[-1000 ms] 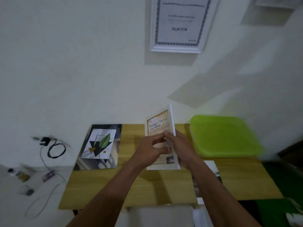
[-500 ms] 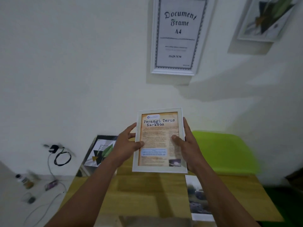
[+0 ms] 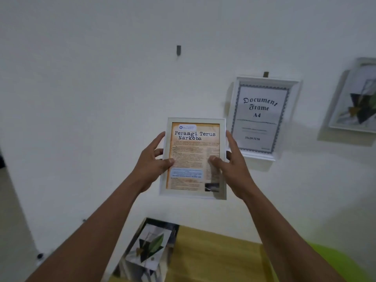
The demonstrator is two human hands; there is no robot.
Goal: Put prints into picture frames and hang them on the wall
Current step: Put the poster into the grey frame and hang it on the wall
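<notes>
I hold a white picture frame [image 3: 194,157] with an orange "Perangi Terus Narkoba" print upright in front of the white wall. My left hand [image 3: 151,165] grips its left edge, thumb on the glass. My right hand [image 3: 232,167] grips its right edge, thumb on the front. A small dark wall hook [image 3: 178,50] sits bare above and slightly left of the frame. A hung white frame reading "Document Frame A4" [image 3: 262,117] is just to the right, and another framed leaf print [image 3: 358,98] hangs at the far right.
Below lies the wooden table [image 3: 213,257] with a stack of prints, a leaf print [image 3: 150,247] on top, at its left end. A green tray [image 3: 341,263] shows at the lower right. The floor is visible at far left.
Both hands have lifted the framed print from above the table up against the wall. My view has tilted up and left, bringing the bare hook into sight.
</notes>
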